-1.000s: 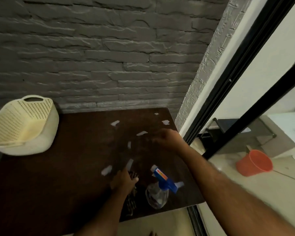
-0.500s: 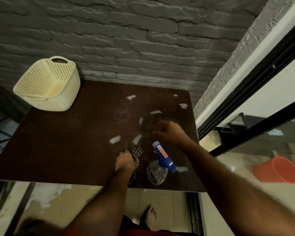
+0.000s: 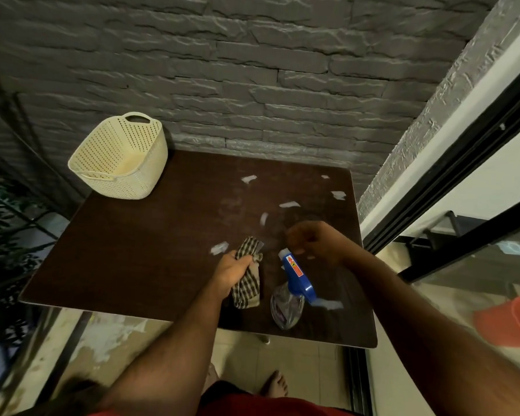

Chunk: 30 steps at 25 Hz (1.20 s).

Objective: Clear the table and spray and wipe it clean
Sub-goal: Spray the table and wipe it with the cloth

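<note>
In the last second my left hand (image 3: 233, 267) had clamped onto the checked cloth (image 3: 248, 277) left of the spray bottle (image 3: 291, 288), my right hand (image 3: 315, 241) curled just beyond it, possibly pinching a scrap, so clearing was underway.

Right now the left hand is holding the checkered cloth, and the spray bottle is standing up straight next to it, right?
Not quite. The spray bottle isn't standing; the head view shows it lying on its side on the table, blue head pointing away from the person. The rest is right: the left hand holds the checkered cloth, which lies just left of the bottle.
</note>
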### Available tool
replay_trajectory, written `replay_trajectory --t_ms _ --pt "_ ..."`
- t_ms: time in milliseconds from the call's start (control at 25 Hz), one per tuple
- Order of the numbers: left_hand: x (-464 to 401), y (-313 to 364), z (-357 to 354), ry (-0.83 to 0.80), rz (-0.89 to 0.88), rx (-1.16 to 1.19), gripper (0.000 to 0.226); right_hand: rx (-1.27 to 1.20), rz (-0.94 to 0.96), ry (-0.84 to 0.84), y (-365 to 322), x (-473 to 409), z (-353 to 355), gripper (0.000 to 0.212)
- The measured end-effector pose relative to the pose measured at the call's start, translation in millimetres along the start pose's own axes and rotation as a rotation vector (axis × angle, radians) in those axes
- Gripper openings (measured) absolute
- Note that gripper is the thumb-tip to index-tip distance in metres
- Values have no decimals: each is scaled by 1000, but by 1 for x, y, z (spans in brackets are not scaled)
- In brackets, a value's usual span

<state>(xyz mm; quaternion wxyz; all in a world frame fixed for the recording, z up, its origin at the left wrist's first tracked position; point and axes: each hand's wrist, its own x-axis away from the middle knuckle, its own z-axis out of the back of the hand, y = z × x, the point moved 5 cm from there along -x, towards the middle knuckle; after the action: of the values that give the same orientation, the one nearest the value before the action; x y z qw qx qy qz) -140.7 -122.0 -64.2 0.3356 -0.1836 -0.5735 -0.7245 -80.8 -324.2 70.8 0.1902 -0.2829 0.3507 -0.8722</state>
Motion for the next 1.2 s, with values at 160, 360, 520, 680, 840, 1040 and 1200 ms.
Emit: replay_trajectory --t_ms 160,360,520,680,840,1040,1200 --pt "6 16 2 -39 -23 133 16 -48 5 -295 13 21 -11 54" --pt "10 25 -2 -55 -41 146 23 -50 38 -407 15 49 -35 101" --pt "14 30 -2 -35 -72 146 22 -210 113 -171 8 56 -51 104" --pt "13 30 1 -39 -61 133 29 -327 175 -26 7 55 -63 76" --pt "19 35 11 2 -79 115 22 -344 159 38 9 52 -73 52" --pt "21 37 27 31 -92 177 25 -373 152 126 3 43 -77 47" --pt "21 40 43 49 -108 213 19 -437 137 170 1 35 -88 40"
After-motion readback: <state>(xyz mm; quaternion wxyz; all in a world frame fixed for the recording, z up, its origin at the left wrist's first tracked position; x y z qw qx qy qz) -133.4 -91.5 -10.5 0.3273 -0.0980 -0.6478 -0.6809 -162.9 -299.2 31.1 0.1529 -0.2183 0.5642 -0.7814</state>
